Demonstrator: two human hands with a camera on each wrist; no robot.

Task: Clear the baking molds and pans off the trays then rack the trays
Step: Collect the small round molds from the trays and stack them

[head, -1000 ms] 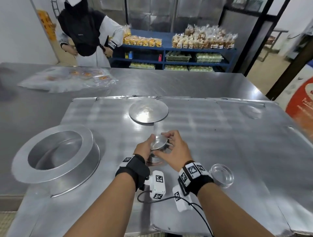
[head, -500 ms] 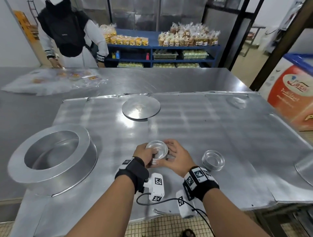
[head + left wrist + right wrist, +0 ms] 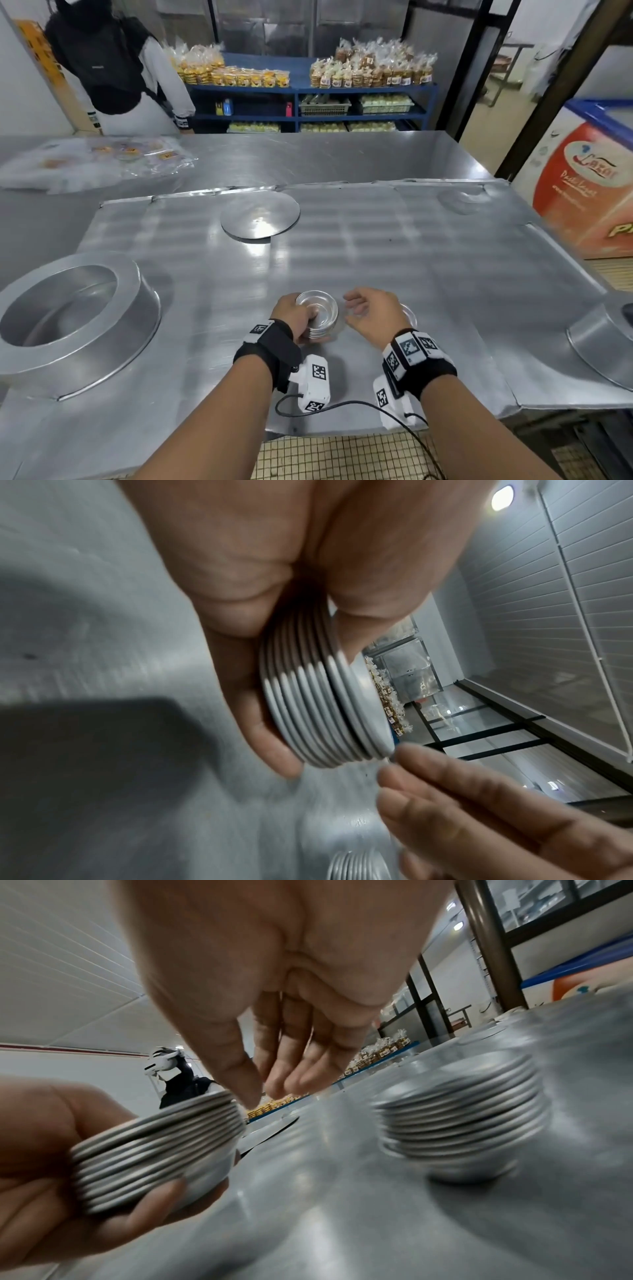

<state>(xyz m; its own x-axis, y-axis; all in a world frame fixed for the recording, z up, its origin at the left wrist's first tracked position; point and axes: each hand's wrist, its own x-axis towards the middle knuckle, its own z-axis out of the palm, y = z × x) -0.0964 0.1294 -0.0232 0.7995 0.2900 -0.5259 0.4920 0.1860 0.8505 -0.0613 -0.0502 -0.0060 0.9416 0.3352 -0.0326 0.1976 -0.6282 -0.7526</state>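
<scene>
Head view: left hand point(image 3: 294, 317) curled around a stack of small molds point(image 3: 317, 313), lifted just above the tray point(image 3: 376, 246); right hand point(image 3: 371, 313) beside it, fingers loose, holding nothing.

Left wrist: fingers point(image 3: 260, 723) wrapped on nested rims.

Right wrist: second stack point(image 3: 462, 1123) resting on tray, just beside the right hand.

In the head view the right hand point(image 3: 371, 313) covers most of the second stack of molds point(image 3: 409, 313), leaving only a sliver of rim at its right side. Far right of that hand, a pan point(image 3: 603, 346) is cut off by the picture's edge. In the right wrist view that second stack is smeared by blur.
</scene>
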